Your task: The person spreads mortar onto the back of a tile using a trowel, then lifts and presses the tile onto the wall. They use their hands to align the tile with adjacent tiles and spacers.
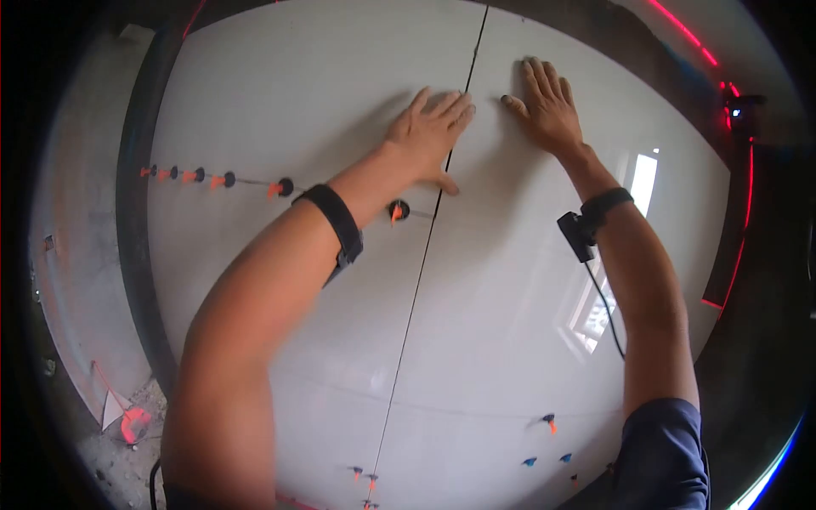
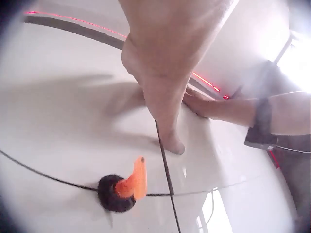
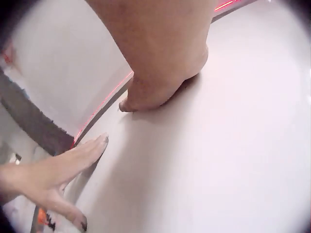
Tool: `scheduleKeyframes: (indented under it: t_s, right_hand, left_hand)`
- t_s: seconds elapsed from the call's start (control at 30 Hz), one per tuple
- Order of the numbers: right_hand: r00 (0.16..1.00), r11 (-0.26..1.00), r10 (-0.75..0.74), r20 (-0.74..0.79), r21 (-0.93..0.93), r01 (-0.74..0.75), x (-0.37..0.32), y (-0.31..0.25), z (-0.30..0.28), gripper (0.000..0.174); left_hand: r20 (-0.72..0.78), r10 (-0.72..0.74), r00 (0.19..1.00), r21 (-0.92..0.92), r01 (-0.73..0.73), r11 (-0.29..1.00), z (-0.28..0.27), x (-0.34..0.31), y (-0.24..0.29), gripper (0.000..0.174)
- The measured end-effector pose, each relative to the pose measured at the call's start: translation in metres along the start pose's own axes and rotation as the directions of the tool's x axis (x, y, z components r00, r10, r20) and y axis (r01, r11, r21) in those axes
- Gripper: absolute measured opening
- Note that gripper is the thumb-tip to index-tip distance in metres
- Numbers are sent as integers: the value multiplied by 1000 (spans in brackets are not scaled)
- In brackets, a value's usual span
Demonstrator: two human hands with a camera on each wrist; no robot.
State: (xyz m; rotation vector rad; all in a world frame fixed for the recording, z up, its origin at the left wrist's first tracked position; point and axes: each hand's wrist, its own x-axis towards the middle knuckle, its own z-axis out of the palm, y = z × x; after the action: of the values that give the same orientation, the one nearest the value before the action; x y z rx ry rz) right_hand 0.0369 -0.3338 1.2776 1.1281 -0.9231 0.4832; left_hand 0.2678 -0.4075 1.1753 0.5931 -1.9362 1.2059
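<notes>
Two large glossy white tiles, a left tile (image 1: 255,110) and a right tile (image 1: 501,297), meet at a narrow dark joint (image 1: 416,289). My left hand (image 1: 425,132) lies with spread fingers on the left tile, fingertips at the joint. Its thumb (image 2: 174,144) reaches across the joint onto the right tile. Higher up on the right tile, my right hand (image 1: 551,115) rests with fingers extended and thumb out to the side. Below the left hand, an orange and black tile leveling clip (image 1: 398,212) sits in a crosswise joint. Neither hand holds anything.
More orange and black clips (image 1: 223,180) line the crosswise joint at left. Lower right are another orange clip (image 1: 550,422) and blue pieces (image 1: 565,458). A dark device (image 1: 745,112) stands at right among red laser lines. Something pink (image 1: 134,424) lies on the rubble-strewn floor.
</notes>
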Motion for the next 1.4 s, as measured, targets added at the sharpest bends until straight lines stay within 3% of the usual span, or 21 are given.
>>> scheduleKeyframes:
  t_s: [0.07, 0.1, 0.13, 0.2, 0.23, 0.27, 0.33, 0.43, 0.53, 0.57, 0.6, 0.63, 0.67, 0.77, 0.8, 0.87, 0.93, 1.03, 1.13, 1.33, 1.4]
  right_hand:
    - [985, 999, 14, 170, 33, -20, -14, -14, -20, 79]
    - [1000, 999, -20, 21, 46, 20, -14, -18, -29, 77]
    - [1000, 998, -16, 17, 54, 15, -6, -25, -51, 77]
    - [942, 989, -79, -325, 90, 114, 7, -36, -87, 76]
    - [942, 995, -59, -329, 62, 84, 5, -33, -75, 75]
    - [956, 1000, -6, -294, 5, 8, -13, -18, -4, 73]
    - [989, 999, 2, -149, -38, -8, -29, -30, 5, 72]
    - [990, 1000, -25, -137, -11, 24, -36, -26, 15, 72]
    - [997, 986, -48, -62, 156, 57, -69, -25, -22, 64]
    - [993, 979, 3, 117, 204, -27, -94, 21, -58, 64]
    - [1000, 975, -2, -11, 221, 4, -119, -4, -32, 66]
    - [996, 972, 5, 85, 232, -25, -139, 10, -47, 70]
    - [996, 980, 21, 85, 198, -37, -160, 25, -49, 72]
    - [992, 979, 111, 60, 165, -120, -217, 71, -69, 73]
    - [990, 977, 107, 93, 175, -122, -212, 72, -73, 72]
    - [983, 976, 126, 131, 164, -147, -247, 114, -93, 72]
    - [983, 979, 182, -14, 94, -180, -264, 154, -124, 72]
    - [966, 972, 235, -104, 34, -233, -279, 221, -153, 73]
    - [947, 948, 314, -73, 79, -308, -308, 268, -103, 75]
    - [933, 933, 335, -129, 181, -310, -305, 282, -92, 78]
    - [936, 942, 322, -140, 146, -302, -303, 283, -88, 79]
  left_hand:
    - [23, -4, 1000, 8, 4, 1000, -2, -4, 7, 121]
    - [26, -18, 999, 29, 18, 999, -3, -4, 5, 122]
    - [32, -18, 999, 36, 17, 999, -1, -5, 4, 122]
    - [-33, -3, 999, 52, 4, 999, 6, -5, 4, 123]
    - [-39, -5, 999, 10, 5, 1000, 9, -4, 4, 125]
    - [-31, -5, 1000, 12, 5, 1000, 13, -3, 4, 125]
    - [-59, 2, 998, -67, -6, 998, 13, -4, -1, 125]
    - [-12, -18, 1000, -67, 17, 998, 5, -5, 4, 124]
    - [38, -95, 995, -110, 98, 989, -12, -7, 9, 122]
    - [-147, 68, 987, -189, -95, 977, -2, 24, 40, 120]
    - [92, -90, 992, -77, 97, 992, -10, 1, 20, 117]
    - [153, -204, 967, -103, 221, 970, -29, -1, 49, 113]
    - [193, -280, 941, -102, 303, 948, -18, 4, 69, 108]
    - [-63, -462, 885, -175, 446, 878, 42, 13, 146, 90]
    - [-73, -449, 891, -180, 431, 884, 44, 10, 137, 90]
    - [-330, -536, 777, -3, 567, 823, 53, 23, 169, 80]
    - [-456, -490, 743, 27, 562, 827, 71, 24, 154, 73]
    - [-528, -448, 722, 44, 549, 834, 96, 26, 126, 68]
    - [-560, -424, 712, 5, 515, 857, 112, 26, 108, 64]
    - [-604, -386, 697, -62, 442, 895, 126, 25, 82, 61]
    - [-586, -367, 722, 30, 472, 881, 156, 18, 67, 61]
